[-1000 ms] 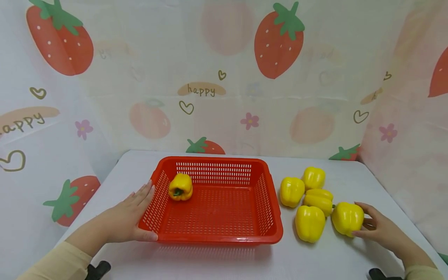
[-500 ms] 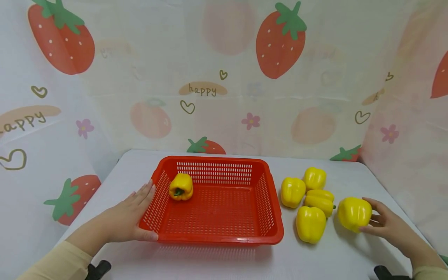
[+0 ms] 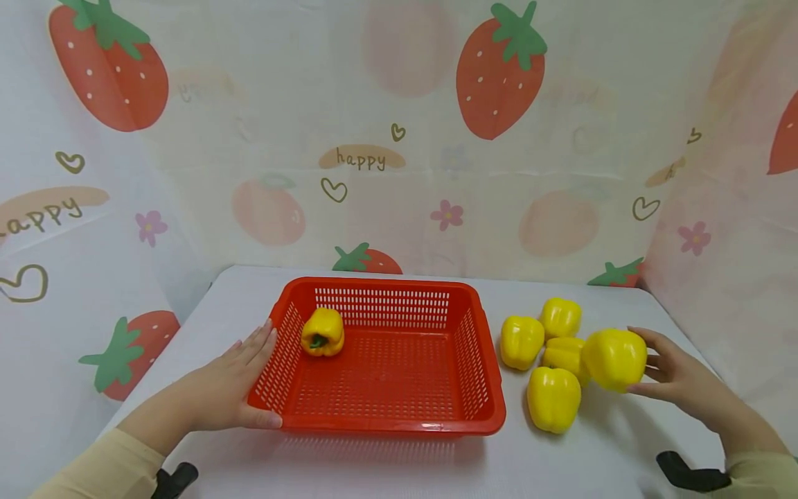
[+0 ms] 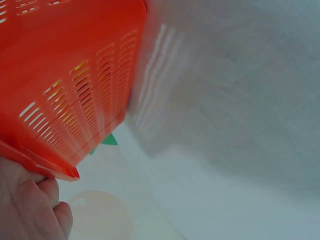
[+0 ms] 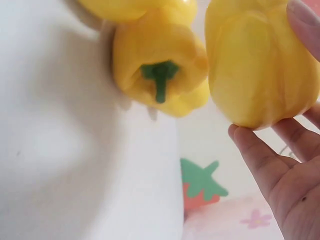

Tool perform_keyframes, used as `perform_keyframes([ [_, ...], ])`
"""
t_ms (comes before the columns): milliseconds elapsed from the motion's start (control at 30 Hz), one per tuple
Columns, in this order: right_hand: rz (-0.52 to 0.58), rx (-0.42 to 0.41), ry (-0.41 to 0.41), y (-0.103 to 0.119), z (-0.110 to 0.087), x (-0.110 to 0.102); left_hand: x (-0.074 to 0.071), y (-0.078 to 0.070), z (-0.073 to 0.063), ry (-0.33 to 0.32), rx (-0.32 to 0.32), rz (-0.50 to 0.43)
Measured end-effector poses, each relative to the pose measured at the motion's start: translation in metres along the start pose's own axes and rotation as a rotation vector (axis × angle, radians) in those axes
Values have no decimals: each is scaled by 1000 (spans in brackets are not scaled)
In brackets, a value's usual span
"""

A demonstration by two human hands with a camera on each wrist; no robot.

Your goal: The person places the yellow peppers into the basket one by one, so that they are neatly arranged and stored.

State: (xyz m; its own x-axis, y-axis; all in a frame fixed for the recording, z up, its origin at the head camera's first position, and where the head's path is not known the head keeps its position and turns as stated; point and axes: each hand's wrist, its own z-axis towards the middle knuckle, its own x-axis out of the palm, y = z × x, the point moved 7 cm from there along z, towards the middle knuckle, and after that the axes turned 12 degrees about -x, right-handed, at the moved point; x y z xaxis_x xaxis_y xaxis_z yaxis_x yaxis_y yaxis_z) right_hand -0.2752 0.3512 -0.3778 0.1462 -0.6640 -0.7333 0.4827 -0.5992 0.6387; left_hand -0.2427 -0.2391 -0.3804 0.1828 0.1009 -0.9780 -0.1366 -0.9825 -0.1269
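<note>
A yellow bell pepper [image 3: 614, 360] is held up by my right hand [image 3: 676, 378], thumb and fingers around its right side; the right wrist view shows this bell pepper [image 5: 260, 65] raised off the table. Behind it, partly hidden, lies another pepper on its side, its green stem [image 5: 160, 80] facing the right wrist camera. Against the left end of a red plastic basket [image 3: 399, 425] rests my left hand [image 3: 231, 381], fingers straight along the wall and thumb at the front corner. Inside the basket, toward its left, sits one yellow pepper [image 3: 322, 333].
Right of the basket, more yellow peppers stand close together: one near the front [image 3: 553, 400], one beside the basket wall [image 3: 521, 342] and one at the back [image 3: 560, 318]. A white-covered table [image 3: 249, 471] bears everything, with a strawberry-print cloth [image 3: 411, 138] behind it.
My right hand has lifted the pepper off the table, first shifting it right, then up and back left over the group. The left hand and basket have stayed put.
</note>
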Motion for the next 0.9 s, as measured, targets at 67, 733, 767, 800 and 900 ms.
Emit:
perform_keyframes([
  [67, 6, -36, 6, 9, 6, 0, 0, 0, 0, 4, -6, 1],
  [733, 42, -227, 87, 74, 75, 8, 1, -1, 0, -18, 13, 22],
  [767, 42, -231, 90, 75, 78, 9, 1, 0, 0, -18, 10, 25],
  [800, 45, -232, 94, 77, 80, 10, 2, 0, 1, -18, 11, 23],
  [900, 50, -242, 103, 83, 87, 12, 1, -1, 0, -15, 10, 14],
])
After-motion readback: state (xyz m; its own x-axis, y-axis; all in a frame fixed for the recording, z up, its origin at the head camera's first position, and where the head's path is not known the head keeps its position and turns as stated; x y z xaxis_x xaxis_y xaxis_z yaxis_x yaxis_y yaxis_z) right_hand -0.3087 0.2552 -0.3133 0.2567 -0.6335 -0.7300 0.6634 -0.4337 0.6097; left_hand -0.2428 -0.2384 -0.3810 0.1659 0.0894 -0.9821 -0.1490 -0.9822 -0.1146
